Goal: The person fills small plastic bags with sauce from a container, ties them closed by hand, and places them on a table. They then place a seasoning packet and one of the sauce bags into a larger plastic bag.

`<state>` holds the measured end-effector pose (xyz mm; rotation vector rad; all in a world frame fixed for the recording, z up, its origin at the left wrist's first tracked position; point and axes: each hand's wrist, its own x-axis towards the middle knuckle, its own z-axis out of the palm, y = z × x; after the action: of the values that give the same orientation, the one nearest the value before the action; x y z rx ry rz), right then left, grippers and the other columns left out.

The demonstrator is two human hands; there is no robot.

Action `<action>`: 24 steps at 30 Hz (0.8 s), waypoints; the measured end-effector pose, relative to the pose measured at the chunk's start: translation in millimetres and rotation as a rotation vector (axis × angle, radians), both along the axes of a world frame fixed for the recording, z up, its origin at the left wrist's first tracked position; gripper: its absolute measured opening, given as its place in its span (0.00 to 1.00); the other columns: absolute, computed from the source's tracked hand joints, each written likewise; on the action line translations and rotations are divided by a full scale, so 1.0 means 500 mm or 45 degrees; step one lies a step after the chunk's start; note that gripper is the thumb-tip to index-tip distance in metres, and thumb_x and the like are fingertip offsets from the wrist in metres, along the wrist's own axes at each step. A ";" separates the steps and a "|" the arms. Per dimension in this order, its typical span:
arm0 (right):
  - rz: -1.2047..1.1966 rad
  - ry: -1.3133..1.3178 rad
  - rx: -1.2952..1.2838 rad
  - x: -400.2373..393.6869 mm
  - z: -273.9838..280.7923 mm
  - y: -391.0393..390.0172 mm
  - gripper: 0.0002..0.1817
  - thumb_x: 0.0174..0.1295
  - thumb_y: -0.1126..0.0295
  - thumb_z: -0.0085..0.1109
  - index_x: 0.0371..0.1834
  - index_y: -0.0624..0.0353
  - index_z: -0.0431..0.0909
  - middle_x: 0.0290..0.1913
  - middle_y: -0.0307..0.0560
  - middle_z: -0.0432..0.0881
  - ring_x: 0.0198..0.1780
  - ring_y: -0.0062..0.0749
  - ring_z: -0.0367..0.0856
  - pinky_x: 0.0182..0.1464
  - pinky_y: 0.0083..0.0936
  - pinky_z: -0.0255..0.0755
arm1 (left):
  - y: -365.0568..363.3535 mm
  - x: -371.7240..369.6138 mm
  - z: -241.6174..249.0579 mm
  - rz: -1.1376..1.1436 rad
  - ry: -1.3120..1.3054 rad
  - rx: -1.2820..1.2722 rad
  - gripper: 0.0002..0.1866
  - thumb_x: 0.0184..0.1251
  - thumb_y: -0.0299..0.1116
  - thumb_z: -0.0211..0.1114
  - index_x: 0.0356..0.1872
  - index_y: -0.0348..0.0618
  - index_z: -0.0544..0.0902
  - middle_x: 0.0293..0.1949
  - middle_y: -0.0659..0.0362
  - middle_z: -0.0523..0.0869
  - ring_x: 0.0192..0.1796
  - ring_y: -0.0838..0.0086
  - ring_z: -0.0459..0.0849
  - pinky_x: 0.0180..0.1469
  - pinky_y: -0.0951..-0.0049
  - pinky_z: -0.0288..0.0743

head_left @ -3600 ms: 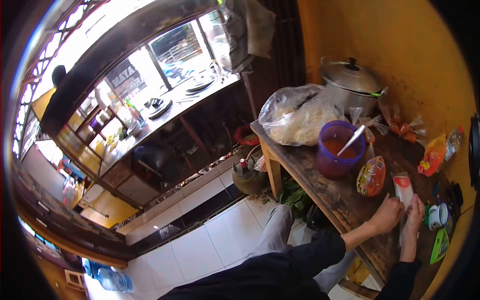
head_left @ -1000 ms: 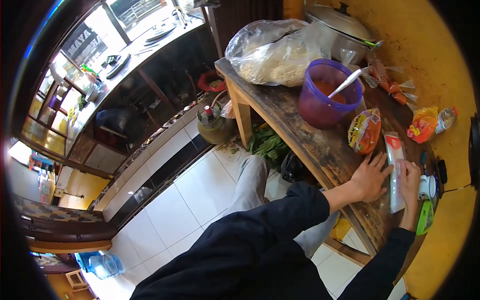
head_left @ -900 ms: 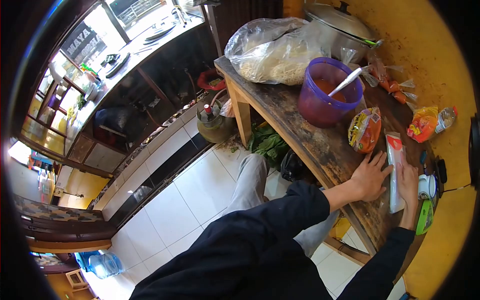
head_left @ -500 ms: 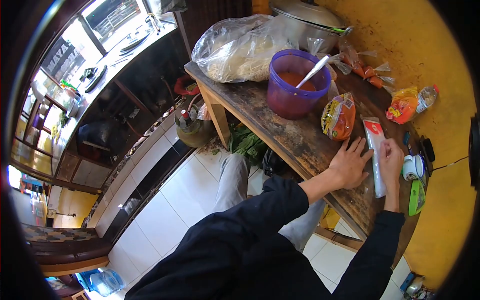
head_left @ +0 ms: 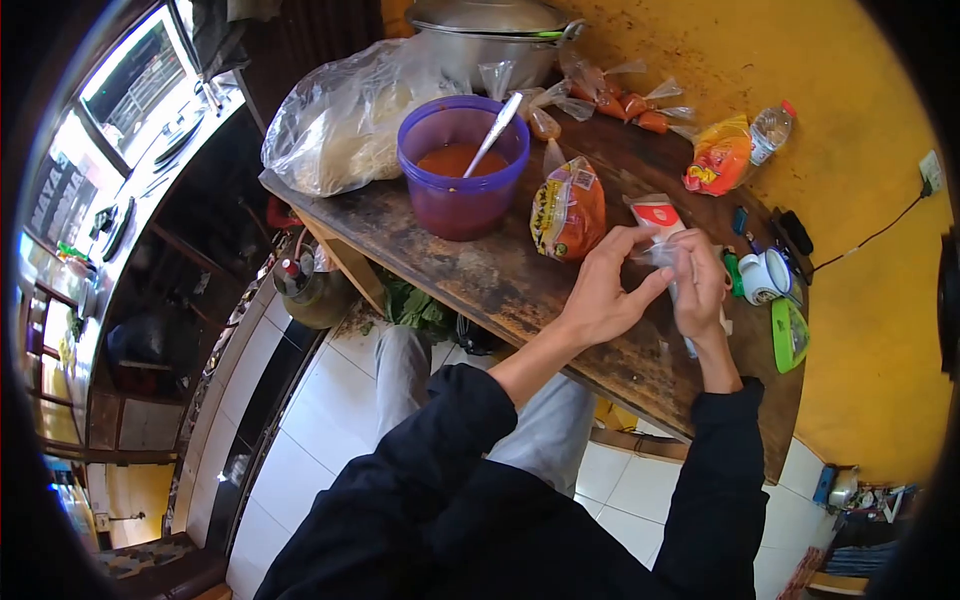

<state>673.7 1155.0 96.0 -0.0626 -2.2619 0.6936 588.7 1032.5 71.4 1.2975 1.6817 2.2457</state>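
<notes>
My left hand [head_left: 607, 292] and my right hand [head_left: 700, 283] are close together over the table, fingertips nearly meeting. A thin clear plastic bag [head_left: 655, 256] shows between them, held at the fingertips; its full shape is hard to make out. Beneath them lies a long white packet with a red label [head_left: 658, 214], partly covered by my right hand. Left of the hands stands an orange and yellow printed plastic packet [head_left: 570, 212]. Farther left is a purple bucket [head_left: 462, 205] of orange-red sauce, a spoon [head_left: 495, 130] leaning in it.
On the wooden table [head_left: 480, 275] are a large clear bag of pale food [head_left: 345, 145], a lidded metal pot [head_left: 490, 45] and small tied bags of orange sauce [head_left: 630, 105]. Near the yellow wall lie another orange packet [head_left: 718, 160], a bottle [head_left: 770, 132], a white cup [head_left: 765, 277] and a green-framed item [head_left: 790, 335].
My hands have lifted off the white packet and come together, with clear plastic now between the fingers. The view has shifted, so the table's contents appear farther left.
</notes>
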 end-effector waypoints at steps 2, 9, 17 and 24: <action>0.021 -0.104 0.021 0.002 -0.004 -0.004 0.10 0.62 0.69 0.42 0.27 0.62 0.68 0.27 0.48 0.71 0.32 0.36 0.69 0.37 0.29 0.61 | -0.006 -0.004 -0.001 -0.163 0.013 -0.131 0.14 0.58 0.30 0.61 0.44 0.36 0.78 0.32 0.59 0.78 0.24 0.83 0.67 0.24 0.82 0.59; 0.102 -0.296 -0.422 0.010 0.001 -0.008 0.10 0.62 0.66 0.44 0.28 0.62 0.66 0.23 0.43 0.70 0.26 0.23 0.66 0.30 0.21 0.58 | -0.006 -0.002 -0.003 -0.354 -0.147 -0.316 0.06 0.61 0.28 0.59 0.34 0.36 0.78 0.23 0.65 0.75 0.24 0.88 0.65 0.24 0.83 0.60; 0.144 -0.207 -0.356 0.012 -0.007 0.009 0.09 0.61 0.68 0.50 0.30 0.63 0.68 0.23 0.40 0.68 0.27 0.20 0.64 0.30 0.18 0.59 | 0.014 -0.008 -0.032 -0.027 -0.337 -0.025 0.07 0.59 0.27 0.61 0.29 0.36 0.72 0.21 0.61 0.75 0.24 0.85 0.68 0.25 0.80 0.63; 0.212 -0.215 -0.260 0.015 -0.002 0.034 0.10 0.61 0.69 0.51 0.28 0.65 0.69 0.26 0.43 0.69 0.29 0.24 0.66 0.33 0.20 0.61 | 0.005 0.000 -0.019 -0.280 -0.390 -0.111 0.12 0.60 0.32 0.61 0.37 0.31 0.77 0.24 0.58 0.80 0.26 0.82 0.73 0.27 0.78 0.67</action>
<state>681.1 1172.2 95.2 -0.0320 -2.3681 1.0416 588.8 1035.0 62.0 1.0022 1.4372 2.0917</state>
